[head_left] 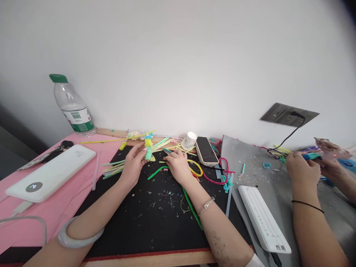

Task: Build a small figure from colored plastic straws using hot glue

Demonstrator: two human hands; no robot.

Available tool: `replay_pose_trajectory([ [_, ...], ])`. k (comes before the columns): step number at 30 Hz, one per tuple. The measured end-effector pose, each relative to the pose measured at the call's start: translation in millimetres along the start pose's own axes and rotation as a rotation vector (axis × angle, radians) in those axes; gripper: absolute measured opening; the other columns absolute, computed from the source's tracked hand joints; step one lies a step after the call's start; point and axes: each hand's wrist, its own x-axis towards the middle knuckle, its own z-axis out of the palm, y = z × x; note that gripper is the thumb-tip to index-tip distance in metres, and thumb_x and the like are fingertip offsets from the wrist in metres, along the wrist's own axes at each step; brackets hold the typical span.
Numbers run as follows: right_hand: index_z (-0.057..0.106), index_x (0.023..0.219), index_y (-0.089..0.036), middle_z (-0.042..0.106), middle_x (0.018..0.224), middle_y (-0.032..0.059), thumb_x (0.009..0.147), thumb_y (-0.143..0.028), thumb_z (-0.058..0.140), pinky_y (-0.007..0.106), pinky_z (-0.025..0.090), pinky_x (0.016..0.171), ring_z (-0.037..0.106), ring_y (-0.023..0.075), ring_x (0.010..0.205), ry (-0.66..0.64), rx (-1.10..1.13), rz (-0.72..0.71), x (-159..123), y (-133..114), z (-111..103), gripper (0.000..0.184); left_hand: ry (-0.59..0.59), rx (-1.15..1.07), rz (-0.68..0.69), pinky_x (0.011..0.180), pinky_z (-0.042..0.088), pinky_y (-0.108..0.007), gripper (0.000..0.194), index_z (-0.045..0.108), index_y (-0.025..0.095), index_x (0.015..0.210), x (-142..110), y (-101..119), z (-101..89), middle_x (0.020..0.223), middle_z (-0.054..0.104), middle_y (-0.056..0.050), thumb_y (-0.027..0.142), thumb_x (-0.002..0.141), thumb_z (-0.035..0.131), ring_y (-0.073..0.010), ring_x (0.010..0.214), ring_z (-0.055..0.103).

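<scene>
My left hand (134, 163) pinches a small coiled pipe-cleaner figure (148, 142) in teal, yellow and blue, holding it upright above the black mat (155, 218). Just right of it, my right hand (177, 165) has its fingers curled down among loose pipe cleaners; a thin bluish tip pokes out by the fingertips, and what they grip is hidden. Under and beside my left hand lies a bundle of pale green and yellow pipe cleaners (113, 170). A green pipe cleaner (157, 172) bends between my hands, and a yellow loop (198, 168) curls beside my right wrist.
A paper cup (189, 141) and a phone (207, 151) stand behind my right hand. At left are a bottle (73, 107) and a white power bank (52, 172) on pink sheets. Another power bank (264, 218) lies right, near a co-worker's hands (303, 172) holding something blue-green.
</scene>
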Motion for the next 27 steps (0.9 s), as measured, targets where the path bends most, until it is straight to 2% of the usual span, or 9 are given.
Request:
replay_pose_trajectory([
  [4, 0.069, 0.091, -0.019, 0.067, 0.091, 0.0095, 0.089, -0.014, 0.053, 0.039, 0.038, 0.080, 0.051, 0.0247, 0.095, 0.078, 0.046, -0.026, 0.6, 2.3, 0.6, 0.017, -0.050, 0.145, -0.035, 0.065, 0.048, -0.023, 0.045, 0.060, 0.020, 0.107, -3.2, 1.7, 2.0, 0.094, 0.062, -0.003, 0.038, 0.068, 0.073, -0.0133, 0.080, 0.058],
  [8, 0.066, 0.087, -0.016, 0.066, 0.088, 0.0088, 0.088, -0.010, 0.046, 0.033, 0.045, 0.078, 0.059, 0.0197, 0.086, 0.358, 0.339, 0.013, -2.5, 0.8, -4.1, 0.021, -0.187, 0.423, -0.046, 0.063, 0.047, -0.026, 0.046, 0.060, 0.018, 0.109, -6.3, 1.3, 3.7, 0.095, 0.063, -0.005, 0.043, 0.071, 0.068, -0.0163, 0.078, 0.060],
  [11, 0.064, 0.087, -0.017, 0.068, 0.086, 0.0067, 0.087, -0.014, 0.046, 0.031, 0.048, 0.076, 0.063, 0.0187, 0.082, 0.520, 0.539, 0.177, -5.7, -3.1, -9.5, 0.018, -0.303, 0.581, -0.030, 0.062, 0.047, -0.029, 0.046, 0.060, 0.017, 0.108, -7.5, -1.8, 4.0, 0.088, 0.063, -0.005, 0.043, 0.071, 0.066, -0.0185, 0.074, 0.062],
  [14, 0.062, 0.087, -0.018, 0.070, 0.084, 0.0049, 0.087, -0.021, 0.049, 0.032, 0.052, 0.074, 0.066, 0.0185, 0.079, 0.618, 0.753, 0.355, -6.4, -5.4, -17.3, 0.013, -0.395, 0.664, 0.013, 0.065, 0.049, -0.031, 0.046, 0.057, 0.017, 0.111, -8.3, -5.1, 3.5, 0.087, 0.065, -0.006, 0.043, 0.074, 0.063, -0.0204, 0.075, 0.065],
  [16, 0.062, 0.087, -0.018, 0.071, 0.084, 0.0047, 0.085, -0.024, 0.052, 0.032, 0.053, 0.073, 0.067, 0.0181, 0.076, 0.655, 0.894, 0.398, -4.8, -4.6, -24.8, 0.012, -0.436, 0.714, 0.032, 0.066, 0.049, -0.032, 0.044, 0.056, 0.018, 0.112, -9.2, -6.0, 3.0, 0.089, 0.066, -0.006, 0.043, 0.076, 0.060, -0.0208, 0.076, 0.065],
  [19, 0.064, 0.084, -0.017, 0.071, 0.081, 0.0039, 0.081, -0.027, 0.060, 0.032, 0.055, 0.072, 0.067, 0.0167, 0.071, 0.698, 1.005, 0.389, -0.8, -1.0, -40.4, 0.011, -0.473, 0.800, 0.055, 0.066, 0.049, -0.032, 0.041, 0.055, 0.018, 0.112, -10.8, -5.9, 2.9, 0.088, 0.066, -0.006, 0.043, 0.079, 0.056, -0.0199, 0.075, 0.064],
  [23, 0.065, 0.081, -0.017, 0.073, 0.083, 0.0041, 0.078, -0.027, 0.067, 0.034, 0.056, 0.077, 0.069, 0.0157, 0.074, 0.872, 1.130, 0.341, 4.9, 1.1, -68.1, 0.011, -0.489, 0.898, 0.078, 0.065, 0.049, -0.031, 0.039, 0.057, 0.018, 0.111, -12.3, -5.6, 3.7, 0.087, 0.064, -0.005, 0.043, 0.081, 0.054, -0.0184, 0.072, 0.061],
  [25, 0.066, 0.082, -0.017, 0.074, 0.086, 0.0041, 0.075, -0.025, 0.071, 0.035, 0.056, 0.081, 0.069, 0.0153, 0.076, 0.940, 1.249, 0.278, 6.4, 0.2, -81.7, 0.012, -0.486, 0.914, 0.097, 0.064, 0.049, -0.031, 0.039, 0.058, 0.018, 0.111, -12.8, -4.6, 4.2, 0.093, 0.064, -0.007, 0.043, 0.081, 0.054, -0.0190, 0.075, 0.061],
  [27, 0.067, 0.081, -0.018, 0.074, 0.088, 0.0039, 0.072, -0.025, 0.075, 0.035, 0.056, 0.082, 0.070, 0.0148, 0.075, 0.925, 1.361, 0.244, 5.9, -1.3, -90.9, 0.014, -0.462, 0.898, 0.160, 0.068, 0.050, -0.032, 0.038, 0.060, 0.020, 0.109, -13.7, -1.9, 5.2, 0.103, 0.063, -0.008, 0.043, 0.080, 0.057, -0.0206, 0.083, 0.062],
])
